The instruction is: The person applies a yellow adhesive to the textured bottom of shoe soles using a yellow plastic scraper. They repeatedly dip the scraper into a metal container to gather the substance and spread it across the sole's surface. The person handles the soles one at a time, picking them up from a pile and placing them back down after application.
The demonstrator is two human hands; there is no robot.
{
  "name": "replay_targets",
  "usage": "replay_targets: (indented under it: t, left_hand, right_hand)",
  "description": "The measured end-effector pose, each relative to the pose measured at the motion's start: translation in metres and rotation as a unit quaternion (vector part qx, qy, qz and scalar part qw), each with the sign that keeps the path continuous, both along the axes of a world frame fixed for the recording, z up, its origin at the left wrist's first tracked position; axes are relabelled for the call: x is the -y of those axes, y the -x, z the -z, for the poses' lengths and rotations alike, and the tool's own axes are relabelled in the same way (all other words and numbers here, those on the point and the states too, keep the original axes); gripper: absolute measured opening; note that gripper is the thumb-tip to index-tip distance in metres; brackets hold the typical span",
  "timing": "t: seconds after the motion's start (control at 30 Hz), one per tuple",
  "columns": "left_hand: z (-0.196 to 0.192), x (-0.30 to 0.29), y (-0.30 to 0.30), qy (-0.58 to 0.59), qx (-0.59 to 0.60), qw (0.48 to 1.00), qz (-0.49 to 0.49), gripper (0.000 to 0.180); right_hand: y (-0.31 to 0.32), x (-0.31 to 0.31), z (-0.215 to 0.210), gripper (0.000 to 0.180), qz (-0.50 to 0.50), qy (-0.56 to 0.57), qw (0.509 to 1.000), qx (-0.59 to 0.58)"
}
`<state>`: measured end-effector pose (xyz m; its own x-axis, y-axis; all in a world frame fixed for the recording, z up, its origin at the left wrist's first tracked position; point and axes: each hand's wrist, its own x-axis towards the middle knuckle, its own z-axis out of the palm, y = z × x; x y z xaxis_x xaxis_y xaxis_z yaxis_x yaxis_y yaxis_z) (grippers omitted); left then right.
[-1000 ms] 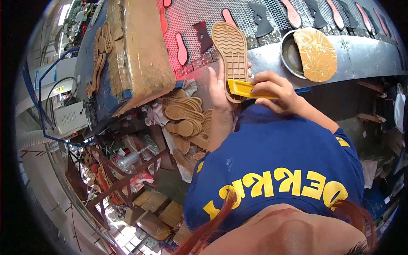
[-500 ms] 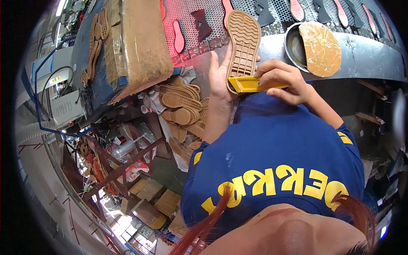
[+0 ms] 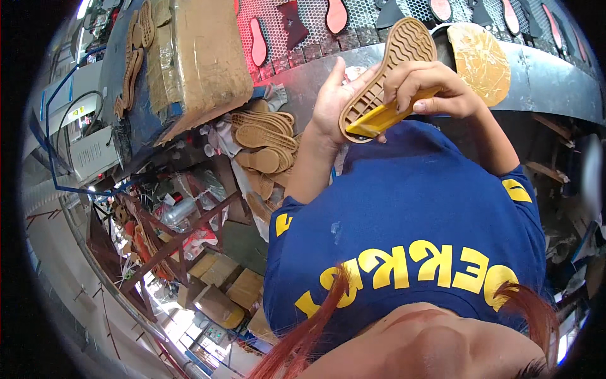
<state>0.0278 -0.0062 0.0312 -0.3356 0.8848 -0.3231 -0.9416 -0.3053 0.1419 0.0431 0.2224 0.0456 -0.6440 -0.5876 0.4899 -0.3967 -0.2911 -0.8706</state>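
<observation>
Raised since earlier: tan shoe sole (image 3: 386, 71), tread up, gripped in left hand (image 3: 333, 104) before chest. Right hand (image 3: 428, 87) fingers closed on yellow tool (image 3: 385, 118), pressed against sole's heel.

Cardboard box (image 3: 202, 60) blocks left side

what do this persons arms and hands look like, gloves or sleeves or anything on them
Both hands are bare: no gloves, rings or wristbands show on the left hand or the right hand. The forearms are uncovered too. The person wears a dark blue short-sleeved t-shirt with large yellow lettering across the chest and a small yellow mark on each sleeve, ending above the elbows.
</observation>
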Motion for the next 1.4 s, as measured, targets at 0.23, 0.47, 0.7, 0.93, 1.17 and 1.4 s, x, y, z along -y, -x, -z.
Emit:
replay_targets:
  t: [0.23,0.47,0.7,0.93,1.17,1.4]
  left_hand:
    - [0.002,-0.003,0.000,0.027,-0.130,0.991,0.002,0.089]
    - [0.010,-0.003,0.006,0.085,-0.269,0.952,-0.121,0.054]
    - [0.012,-0.005,-0.005,0.228,-0.414,0.828,-0.303,0.093]
    - [0.016,0.011,0.006,0.310,-0.443,0.801,-0.256,0.105]
    - [0.021,0.039,0.008,0.167,-0.441,0.832,-0.293,0.110]
    - [0.004,0.047,0.000,0.144,-0.474,0.795,-0.351,0.108]
  right_hand:
    - [0.011,-0.027,0.004,0.012,-0.001,0.000,1.000,0.007]
    - [-0.013,-0.081,0.094,0.022,0.451,0.197,0.845,0.211]
    - [-0.035,-0.071,0.190,0.013,0.615,-0.383,0.689,-0.024]
    - [-0.040,-0.057,0.244,0.016,0.635,-0.515,0.575,-0.047]
    - [-0.039,-0.063,0.227,0.017,0.627,-0.254,0.731,0.089]
    - [-0.037,-0.065,0.204,0.023,0.446,0.272,0.771,0.365]
